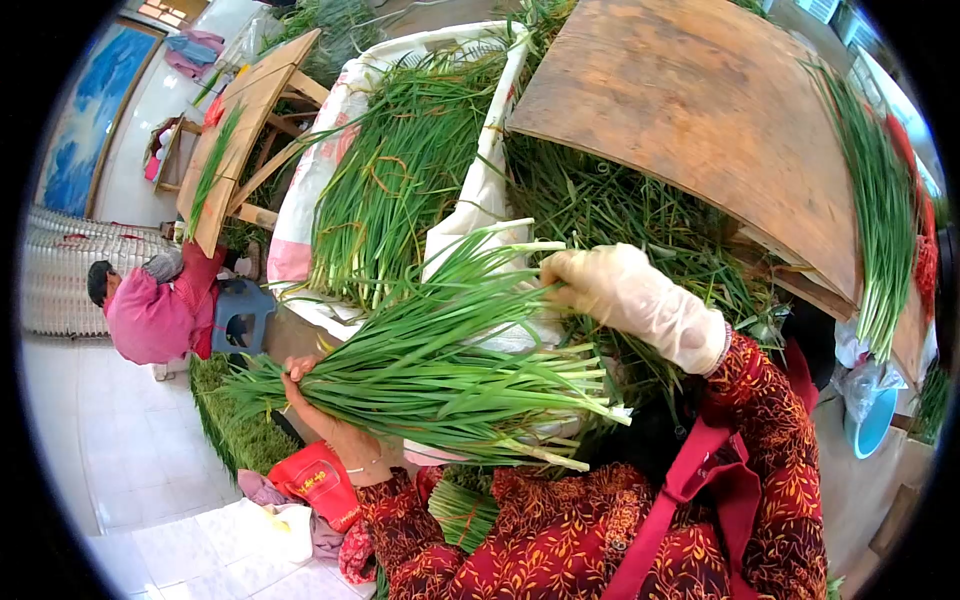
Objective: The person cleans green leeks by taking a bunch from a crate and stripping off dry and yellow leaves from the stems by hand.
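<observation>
My left hand (318, 405), bare, is wrapped round the leafy end of a large bunch of long green stalks (450, 360), whose pale root ends fan out to the right. In a whitish glove, my right hand (600, 285) is pinched near the pale ends at the top of the bunch; whether it grips a stalk is too small to tell. Behind the bunch, a white-lined basket (490, 150) holds more green stalks (400, 180), some tied with bands.
A wooden board (690, 110) lies at the upper right, with stalks (875, 210) on its far edge and loose leaves beneath. A person in pink (155, 315) sits at the left by a blue stool (242, 315). A blue basin (872, 425) stands at the right.
</observation>
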Tool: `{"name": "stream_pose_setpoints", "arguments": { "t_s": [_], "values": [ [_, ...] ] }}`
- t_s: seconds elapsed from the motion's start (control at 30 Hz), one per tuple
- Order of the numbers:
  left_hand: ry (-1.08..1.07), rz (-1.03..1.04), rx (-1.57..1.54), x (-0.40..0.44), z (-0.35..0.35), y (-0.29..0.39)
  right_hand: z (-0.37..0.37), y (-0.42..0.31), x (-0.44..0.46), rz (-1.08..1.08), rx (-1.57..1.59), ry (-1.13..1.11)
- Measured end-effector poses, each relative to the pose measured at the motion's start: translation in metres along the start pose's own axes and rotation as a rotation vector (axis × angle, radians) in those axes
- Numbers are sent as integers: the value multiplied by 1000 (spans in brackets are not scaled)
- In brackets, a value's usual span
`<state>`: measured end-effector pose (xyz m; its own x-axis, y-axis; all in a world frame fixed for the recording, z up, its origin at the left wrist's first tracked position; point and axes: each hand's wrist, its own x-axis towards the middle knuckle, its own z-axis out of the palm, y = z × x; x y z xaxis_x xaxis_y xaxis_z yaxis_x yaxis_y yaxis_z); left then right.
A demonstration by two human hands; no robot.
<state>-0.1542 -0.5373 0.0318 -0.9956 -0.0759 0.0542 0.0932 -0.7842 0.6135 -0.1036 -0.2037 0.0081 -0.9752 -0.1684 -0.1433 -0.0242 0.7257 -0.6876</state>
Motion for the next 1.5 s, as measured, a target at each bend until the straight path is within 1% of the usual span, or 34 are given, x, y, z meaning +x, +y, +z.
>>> {"name": "stream_pose_setpoints", "arguments": {
  "t_s": [0.03,0.07,0.1,0.13,0.17,0.23,0.27,0.3,0.37,0.4,0.43,0.47,0.57,0.63,0.67,0.7,0.77,0.8,0.9,0.93,0.97,1.0,1.03,1.1,1.17,1.23,1.27,1.3,1.37,1.4,1.43,1.5],
  "values": [
    [-2,-12,-32,-2,1,-1,-2,8,-6,46,28,17],
    [35,27,78,-4,1,-3,4,23,-13,46,220,104],
    [73,67,189,-5,1,-4,4,32,-20,177,272,153],
    [110,107,300,-7,1,-5,12,49,-29,259,357,255],
    [109,93,312,-5,-9,-2,23,73,-37,342,441,357],
    [104,65,335,1,-38,6,41,129,-54,709,1083,404],
    [91,60,361,0,-41,8,40,142,-68,680,1344,315],
    [78,56,385,-2,-43,8,44,155,-76,721,1455,226],
    [67,60,403,-4,-39,2,26,116,-74,616,1370,73],
    [68,64,400,-8,-32,-1,19,90,-70,501,1238,51],
    [66,71,394,-8,-27,-4,13,68,-59,505,1144,-45],
    [109,92,341,-5,-31,-4,13,57,-51,376,1077,-149],
    [-35,-30,238,-6,-23,2,32,45,-20,195,1038,-451],
    [71,114,438,-7,3,2,26,29,-7,225,1165,-358],
    [128,187,534,-7,13,2,11,19,-8,187,1194,-246],
    [91,170,497,-4,17,3,7,27,-4,46,1323,-208],
    [10,133,422,2,21,7,-2,39,-7,-19,1470,-41],
    [-15,69,314,8,13,11,-9,42,-14,-70,1530,68],
    [-59,-34,159,11,4,6,-24,68,-41,-235,1679,360],
    [2,31,333,4,12,1,-22,84,-52,-171,1745,391],
    [17,29,299,4,13,0,-17,93,-61,-104,1808,422],
    [33,25,265,3,13,-1,-17,86,-68,107,1675,466],
    [49,20,230,2,12,-2,-16,82,-71,153,1618,357],
    [29,45,256,0,13,-4,-16,61,-64,145,1403,156],
    [24,75,297,-5,25,-6,-25,18,-42,334,1026,14],
    [43,130,420,-9,37,-5,-14,0,-17,308,655,53],
    [54,157,480,-8,40,-4,-14,-7,-2,295,480,-4],
    [39,150,427,-7,38,-3,-15,-12,13,283,304,-61],
    [15,131,319,-5,31,1,-13,-15,31,230,277,-79],
    [-48,108,280,-5,31,2,-8,-13,41,188,273,-80],
    [-41,117,296,-5,30,2,-5,-10,47,147,268,-84],
    [-26,132,323,-3,27,2,-6,-7,47,168,354,-105]
  ]
}}
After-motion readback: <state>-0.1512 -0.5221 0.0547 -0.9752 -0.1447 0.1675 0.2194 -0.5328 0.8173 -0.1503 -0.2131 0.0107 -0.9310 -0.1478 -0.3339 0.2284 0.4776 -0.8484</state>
